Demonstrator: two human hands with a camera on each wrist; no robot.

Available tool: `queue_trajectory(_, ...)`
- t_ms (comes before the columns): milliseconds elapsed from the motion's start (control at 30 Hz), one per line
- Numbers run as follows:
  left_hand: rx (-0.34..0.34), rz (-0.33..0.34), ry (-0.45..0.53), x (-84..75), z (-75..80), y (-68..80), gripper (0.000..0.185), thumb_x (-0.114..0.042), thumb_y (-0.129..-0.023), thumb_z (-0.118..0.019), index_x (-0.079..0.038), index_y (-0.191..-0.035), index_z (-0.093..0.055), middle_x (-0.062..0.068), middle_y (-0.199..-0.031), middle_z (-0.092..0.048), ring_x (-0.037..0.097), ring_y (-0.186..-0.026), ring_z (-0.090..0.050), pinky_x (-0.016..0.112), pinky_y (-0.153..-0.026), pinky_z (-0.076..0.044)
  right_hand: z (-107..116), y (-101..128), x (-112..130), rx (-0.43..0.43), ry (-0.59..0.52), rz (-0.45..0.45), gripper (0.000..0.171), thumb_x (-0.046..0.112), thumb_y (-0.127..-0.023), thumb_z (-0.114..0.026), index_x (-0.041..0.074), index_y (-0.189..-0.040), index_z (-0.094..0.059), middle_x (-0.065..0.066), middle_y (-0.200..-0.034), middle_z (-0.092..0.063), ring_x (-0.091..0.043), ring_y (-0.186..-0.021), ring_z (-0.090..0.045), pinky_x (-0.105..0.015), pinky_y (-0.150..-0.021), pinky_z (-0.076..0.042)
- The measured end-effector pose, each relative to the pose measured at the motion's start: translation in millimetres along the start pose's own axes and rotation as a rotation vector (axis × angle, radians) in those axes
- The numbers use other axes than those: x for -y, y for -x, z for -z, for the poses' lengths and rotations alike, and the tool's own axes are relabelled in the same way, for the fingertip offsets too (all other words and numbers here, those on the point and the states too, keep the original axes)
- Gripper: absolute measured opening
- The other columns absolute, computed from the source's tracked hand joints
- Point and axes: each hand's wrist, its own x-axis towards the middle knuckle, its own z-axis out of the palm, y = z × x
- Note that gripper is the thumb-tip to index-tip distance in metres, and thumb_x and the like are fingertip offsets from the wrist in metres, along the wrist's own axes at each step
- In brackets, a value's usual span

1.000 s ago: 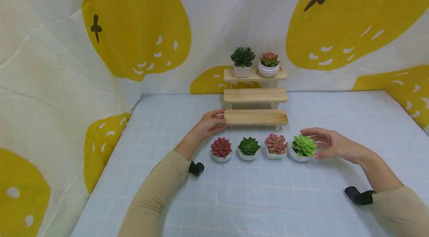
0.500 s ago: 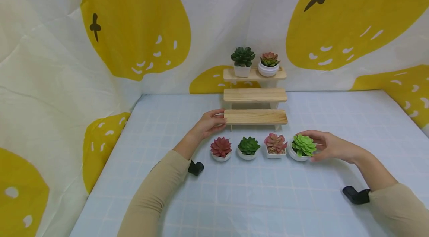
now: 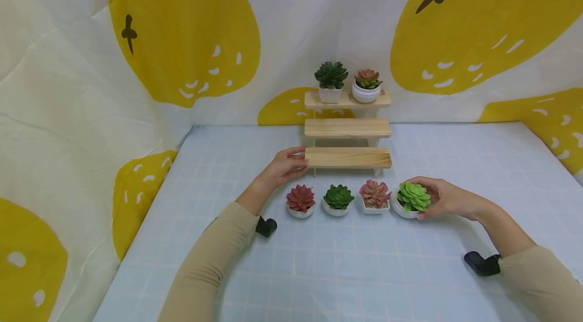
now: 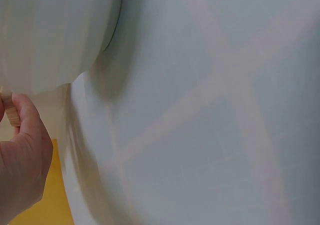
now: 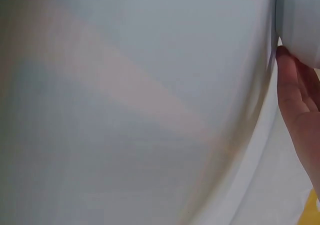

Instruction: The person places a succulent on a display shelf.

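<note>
Right hand [image 3: 444, 199] now closed around the lime plant [image 3: 412, 199], thumb at the near side of its white pot and fingers curled behind; a second ago spread open and apart from it, half a second ago just touching. Pot on the blue cloth [image 3: 346, 266], rightmost in a row of four, beside the pink plant [image 3: 375, 196], then the green plant [image 3: 338, 199] and the red plant [image 3: 300, 199]. Not lifted yet, by the look of it, but grasp complete. Left hand [image 3: 285, 166] unchanged, gripping the left end of the bottom step [image 3: 348, 158] of the wooden stand, steadying it. Bottom and middle steps bare; top step [image 3: 347, 99] carrying two potted plants. Wrist views too close and blurred: only cloth, skin and white pot edges.
</note>
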Motion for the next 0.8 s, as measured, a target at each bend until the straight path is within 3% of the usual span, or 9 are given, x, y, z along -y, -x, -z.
queue_trajectory(367, -0.003, 0.004, -0.001, -0.3, 0.0, -1.4, 0.053, 0.008, -0.088, -0.058, -0.005, -0.137, -0.045, 0.018, -0.130, -0.049, 0.019, -0.094, -0.055, 0.032, -0.087, -0.051, 0.1, -0.5, 0.1, -0.003, 0.020, 0.004, 0.066, 0.007, -0.075, -0.077, -0.001, -0.130, -0.042, 0.003, -0.120, -0.053, -0.004, -0.104, -0.052, -0.019, -0.085, -0.046)
queue_trajectory(800, -0.002, -0.003, -0.001, 0.4, -0.3, -0.4, 0.052, 0.008, -0.087, -0.058, -0.005, -0.137, -0.045, 0.019, -0.129, -0.050, 0.018, -0.092, -0.056, 0.028, -0.080, -0.053, -0.3, 1.0, -0.3, -0.030, -0.010, 0.035, 0.061, 0.004, -0.076, -0.075, 0.007, -0.129, -0.044, 0.004, -0.114, -0.055, -0.008, -0.096, -0.055, -0.024, -0.080, -0.051)
